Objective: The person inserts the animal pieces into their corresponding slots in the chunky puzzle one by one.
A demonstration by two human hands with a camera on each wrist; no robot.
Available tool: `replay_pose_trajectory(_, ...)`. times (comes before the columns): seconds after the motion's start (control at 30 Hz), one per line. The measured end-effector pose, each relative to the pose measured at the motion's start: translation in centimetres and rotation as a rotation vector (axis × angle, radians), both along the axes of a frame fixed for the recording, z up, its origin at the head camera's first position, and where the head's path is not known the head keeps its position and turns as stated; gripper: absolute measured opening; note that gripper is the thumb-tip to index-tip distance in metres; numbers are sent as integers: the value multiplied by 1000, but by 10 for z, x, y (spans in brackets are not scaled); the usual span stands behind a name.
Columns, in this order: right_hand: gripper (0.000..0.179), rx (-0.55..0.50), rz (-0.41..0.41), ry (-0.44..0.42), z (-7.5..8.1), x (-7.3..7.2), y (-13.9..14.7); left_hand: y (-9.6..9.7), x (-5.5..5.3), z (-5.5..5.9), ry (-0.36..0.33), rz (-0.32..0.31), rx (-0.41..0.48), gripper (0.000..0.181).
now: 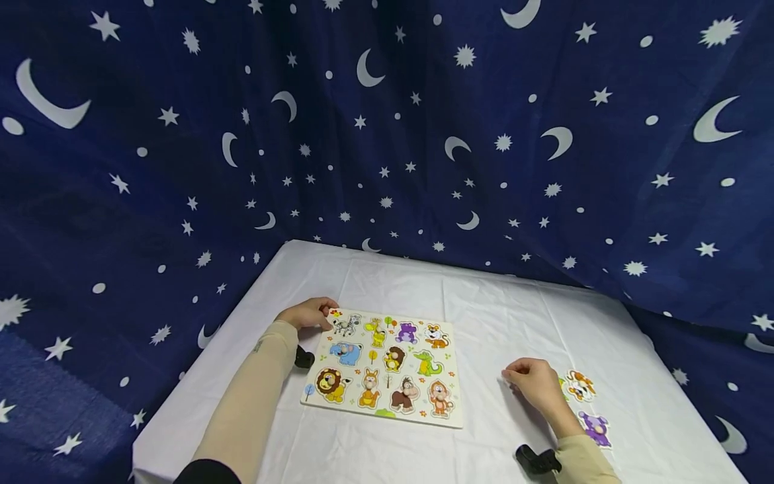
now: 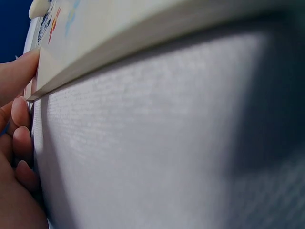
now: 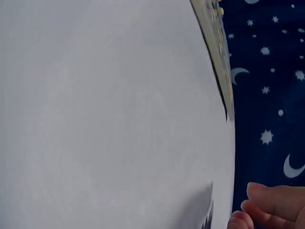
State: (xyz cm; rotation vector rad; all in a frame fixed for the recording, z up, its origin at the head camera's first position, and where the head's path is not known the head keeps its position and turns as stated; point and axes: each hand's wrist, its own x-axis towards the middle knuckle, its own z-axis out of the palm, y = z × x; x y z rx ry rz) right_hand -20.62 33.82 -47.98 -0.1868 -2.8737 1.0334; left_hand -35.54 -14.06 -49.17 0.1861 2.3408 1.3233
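Observation:
A wooden animal puzzle board lies on the white cloth, with zebra, giraffe, lion, crocodile and other animal pictures. My left hand grips its far left corner. In the left wrist view the thumb lies against the board's edge and the other fingers curl beside it. My right hand is to the right of the board, fingers loosely bent, with nothing visible in them. Just beyond it lie a tiger piece and a purple hippo piece. A green bit of another piece is mostly hidden behind the hand.
A white cloth covers the table. Dark blue fabric with moons and stars hangs behind and along the sides. Black wrist devices sit at both wrists. Small knobs stand up from the board.

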Motion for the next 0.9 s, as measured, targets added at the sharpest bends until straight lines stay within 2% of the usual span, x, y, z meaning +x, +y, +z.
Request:
replay_pose_trajectory(0.2,10,59,-82,52,2,-4,14,-2,1,7,-12,8,15,50)
replay_pose_trajectory(0.5,13,183,-188,109,-1,-1,37,-2,5,3,12,6,-11,53)
replay_pose_trajectory(0.7,16,195,-246,92,0,-3,50,-4,6,7,19,-18,10,49)
replay_pose_trajectory(0.9,17,204,-235,44,-1,-4,61,-1,2,2,8,23,-11,51)
